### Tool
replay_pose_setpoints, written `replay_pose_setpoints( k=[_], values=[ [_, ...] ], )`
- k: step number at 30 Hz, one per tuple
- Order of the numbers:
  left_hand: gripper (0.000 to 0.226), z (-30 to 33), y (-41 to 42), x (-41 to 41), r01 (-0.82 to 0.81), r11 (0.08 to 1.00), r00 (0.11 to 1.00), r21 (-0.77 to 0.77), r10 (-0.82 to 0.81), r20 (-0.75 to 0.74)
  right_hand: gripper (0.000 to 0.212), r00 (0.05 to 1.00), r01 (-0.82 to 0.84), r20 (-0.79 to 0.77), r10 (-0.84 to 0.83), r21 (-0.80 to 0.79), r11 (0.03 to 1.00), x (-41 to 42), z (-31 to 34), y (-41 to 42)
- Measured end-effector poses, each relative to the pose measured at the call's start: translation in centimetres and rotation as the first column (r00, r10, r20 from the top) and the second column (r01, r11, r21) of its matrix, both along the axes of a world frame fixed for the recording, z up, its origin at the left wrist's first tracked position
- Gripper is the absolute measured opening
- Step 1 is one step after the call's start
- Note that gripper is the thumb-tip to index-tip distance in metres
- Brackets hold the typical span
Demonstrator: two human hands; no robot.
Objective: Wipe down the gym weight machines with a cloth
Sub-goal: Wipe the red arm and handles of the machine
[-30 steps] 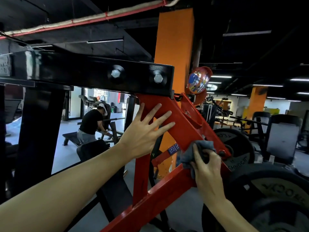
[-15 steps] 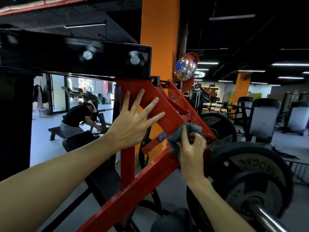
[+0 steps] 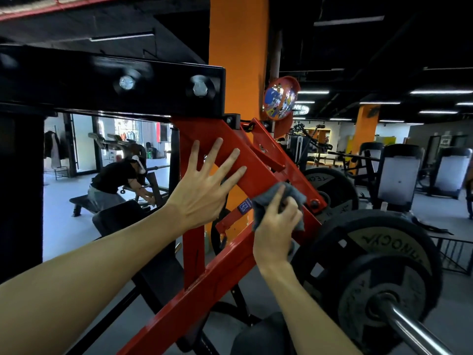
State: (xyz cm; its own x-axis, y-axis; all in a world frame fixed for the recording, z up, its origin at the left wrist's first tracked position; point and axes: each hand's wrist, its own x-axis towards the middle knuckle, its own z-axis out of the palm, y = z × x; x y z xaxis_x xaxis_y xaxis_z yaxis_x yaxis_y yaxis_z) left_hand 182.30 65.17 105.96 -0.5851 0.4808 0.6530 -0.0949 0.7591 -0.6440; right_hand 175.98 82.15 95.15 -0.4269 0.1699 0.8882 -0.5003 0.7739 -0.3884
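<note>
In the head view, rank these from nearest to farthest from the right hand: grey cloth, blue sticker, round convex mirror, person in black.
1. Grey cloth: held in the right hand.
2. Blue sticker: just left of the cloth, on the red frame.
3. Round convex mirror: above, on the orange pillar.
4. Person in black: far left, background.

The frame (image 3: 238,152) is glossy red painted metal, the beam (image 3: 158,83) glossy black. The cloth (image 3: 266,201) is soft, matt grey. The near right bar (image 3: 407,326) is shiny bare metal.
</note>
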Motion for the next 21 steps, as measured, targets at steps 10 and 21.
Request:
replay_pose_setpoints(
  k=[10, 21],
  values=[
    [0.070, -1.4, 1.6, -0.2, 0.010, 0.990, 0.993, -0.141, 0.006, 0.116, 0.078, 0.982, -0.143, 0.109, 0.155, -0.111, 0.983, 0.9, -7.3, -0.8],
    [0.069, -1.7, 1.3, -0.4, -0.007, 0.991, 0.993, -0.137, 0.023, 0.115, 0.087, 0.960, -0.219, 0.174, 0.218, -0.013, 0.976, 3.6, -14.7, -4.1]
  ],
)
